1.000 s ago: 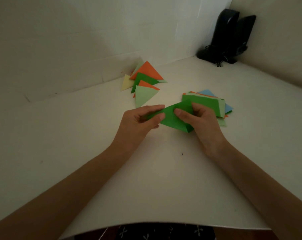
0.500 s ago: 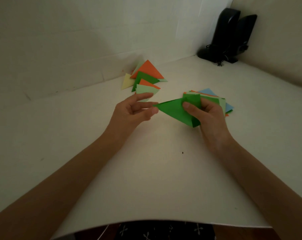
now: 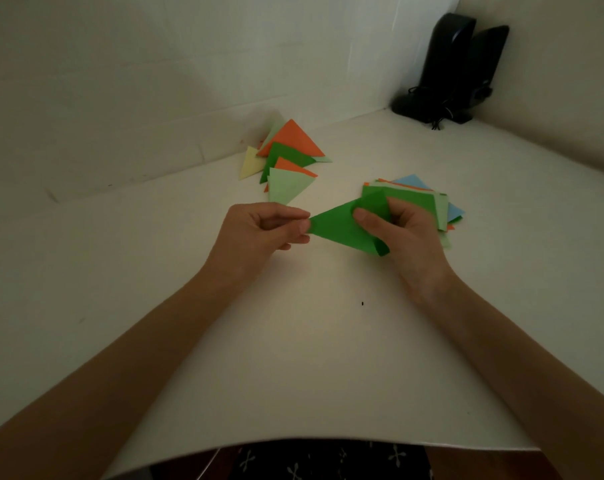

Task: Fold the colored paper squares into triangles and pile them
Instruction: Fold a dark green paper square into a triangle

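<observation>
A dark green paper folded into a triangle (image 3: 338, 226) is held just above the white table between both hands. My right hand (image 3: 402, 233) grips its wide right end, thumb on top. My left hand (image 3: 264, 230) pinches its pointed left tip with curled fingers. Behind the right hand lies a stack of flat colored paper squares (image 3: 428, 202), green on top with blue and orange edges showing. Farther back, near the wall, sits a pile of folded triangles (image 3: 286, 161) in orange, green, light green and pale yellow.
Two black speakers (image 3: 456, 67) with cables stand in the back right corner. White walls close off the back and right side. The table's near edge (image 3: 328, 441) curves just in front of my body.
The green paper went from being pressed flat on the table to lifted as a folded triangle. My left hand let go, then closed its fingers onto the left tip.
</observation>
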{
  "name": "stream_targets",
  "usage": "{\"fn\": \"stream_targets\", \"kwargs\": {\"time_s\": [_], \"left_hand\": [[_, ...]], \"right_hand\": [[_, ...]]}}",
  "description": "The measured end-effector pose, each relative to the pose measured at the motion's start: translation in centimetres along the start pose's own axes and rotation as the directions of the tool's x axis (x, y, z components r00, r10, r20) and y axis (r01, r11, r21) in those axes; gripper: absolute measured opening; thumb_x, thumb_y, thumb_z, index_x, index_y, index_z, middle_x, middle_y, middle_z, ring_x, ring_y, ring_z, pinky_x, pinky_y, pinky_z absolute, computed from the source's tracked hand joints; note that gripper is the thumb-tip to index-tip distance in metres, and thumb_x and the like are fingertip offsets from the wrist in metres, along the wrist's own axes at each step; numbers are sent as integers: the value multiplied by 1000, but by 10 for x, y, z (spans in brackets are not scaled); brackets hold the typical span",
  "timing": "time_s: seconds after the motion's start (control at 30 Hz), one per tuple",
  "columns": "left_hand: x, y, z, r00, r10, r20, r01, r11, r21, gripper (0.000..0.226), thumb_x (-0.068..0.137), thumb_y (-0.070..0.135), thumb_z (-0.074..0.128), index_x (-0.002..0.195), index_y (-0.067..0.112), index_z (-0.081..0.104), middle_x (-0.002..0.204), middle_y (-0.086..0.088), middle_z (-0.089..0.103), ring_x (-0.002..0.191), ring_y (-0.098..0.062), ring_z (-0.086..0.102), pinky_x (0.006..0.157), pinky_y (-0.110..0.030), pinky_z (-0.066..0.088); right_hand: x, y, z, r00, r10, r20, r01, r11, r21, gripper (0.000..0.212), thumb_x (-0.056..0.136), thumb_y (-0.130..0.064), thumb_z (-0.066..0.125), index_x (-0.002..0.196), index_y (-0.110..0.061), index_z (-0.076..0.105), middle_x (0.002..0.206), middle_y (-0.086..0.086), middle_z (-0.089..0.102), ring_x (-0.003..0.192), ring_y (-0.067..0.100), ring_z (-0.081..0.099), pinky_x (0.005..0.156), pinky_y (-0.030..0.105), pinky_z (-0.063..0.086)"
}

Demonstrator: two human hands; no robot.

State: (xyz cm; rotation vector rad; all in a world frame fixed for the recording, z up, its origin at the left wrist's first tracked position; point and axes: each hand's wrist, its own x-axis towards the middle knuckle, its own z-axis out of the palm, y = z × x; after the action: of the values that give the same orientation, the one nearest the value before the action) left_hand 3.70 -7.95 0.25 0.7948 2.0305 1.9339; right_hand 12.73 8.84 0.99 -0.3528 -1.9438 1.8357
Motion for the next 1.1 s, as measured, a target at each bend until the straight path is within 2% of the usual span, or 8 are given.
{"fn": "stream_targets", "kwargs": {"time_s": [0.17, 0.27, 0.37, 0.5, 0.67, 0.77, 0.87, 1.1], "left_hand": [[7, -1, -20, 1000, -25, 5, 24, 986, 166, 10, 88, 11, 62, 84, 18, 68, 72, 9, 73, 68, -8, 69, 61, -16, 50], [8, 2, -22, 990, 129, -62, -107, 956, 272, 6, 89, 13, 62, 88, 15, 68, 78, 8, 70, 70, -1, 65, 65, -13, 48], [-1, 3, -9, 959, 272, 73, -276, 856, 437, 6, 85, 23, 66, 90, 22, 69, 82, 12, 66, 75, 0, 60, 64, -12, 45], [-8, -3, 6, 928, 323, 186, -370, 740, 561, 37, 83, 49, 50, 87, 18, 69, 75, 10, 63, 66, -5, 55, 59, -20, 43], [-9, -3, 6, 922, 313, 228, -385, 682, 622, 33, 88, 46, 47, 85, 17, 62, 60, 13, 48, 53, 0, 46, 51, -11, 30], [-8, -5, 7, 955, 262, 139, -294, 774, 561, 25, 90, 37, 49, 84, 16, 58, 56, 10, 47, 52, -6, 45, 50, -14, 30], [-7, 1, 11, 985, 167, -52, -143, 941, 305, 18, 95, 21, 53, 77, 17, 52, 50, 5, 42, 45, -5, 38, 47, -14, 29], [-18, 7, 31, 983, 125, -134, -105, 984, 146, 17, 97, 16, 47, 80, 17, 49, 52, -5, 47, 39, -4, 38, 42, -13, 31]], "right_hand": [[4, -2, -5, 1000, 24, -8, -24, 1000, -9, 3, 82, -9, 67, 82, -6, 68, 74, -2, 69, 71, 12, 65, 67, 25, 51], [3, -2, -6, 995, 52, 82, -48, 997, -53, 8, 82, -8, 67, 77, -14, 68, 72, -6, 72, 70, 10, 67, 67, 21, 54], [-1, -3, -2, 979, 77, 190, -54, 991, -123, 9, 83, -8, 66, 78, -15, 68, 73, -6, 72, 69, 9, 67, 64, 20, 53], [-2, -2, 0, 975, 64, 212, -34, 989, -143, 3, 83, -8, 66, 84, -6, 69, 78, 4, 70, 70, 16, 63, 64, 25, 51], [-4, -1, 0, 971, 58, 233, -27, 990, -136, 3, 83, -8, 66, 82, -9, 69, 76, 2, 69, 69, 15, 63, 64, 24, 51], [1, -2, 0, 994, 21, 111, -9, 995, -103, 12, 84, -20, 66, 95, -19, 64, 91, -2, 64, 82, 13, 60, 74, 27, 49], [4, -4, -1, 999, 53, 0, -53, 998, 32, 41, 74, -44, 71, 106, -24, 55, 98, -3, 59, 82, 8, 57, 67, 25, 45], [-14, -3, 21, 916, 143, 375, -166, 986, 29, 14, 77, -20, 68, 69, -9, 62, 61, 2, 60, 55, 12, 47, 54, 24, 37]]}}
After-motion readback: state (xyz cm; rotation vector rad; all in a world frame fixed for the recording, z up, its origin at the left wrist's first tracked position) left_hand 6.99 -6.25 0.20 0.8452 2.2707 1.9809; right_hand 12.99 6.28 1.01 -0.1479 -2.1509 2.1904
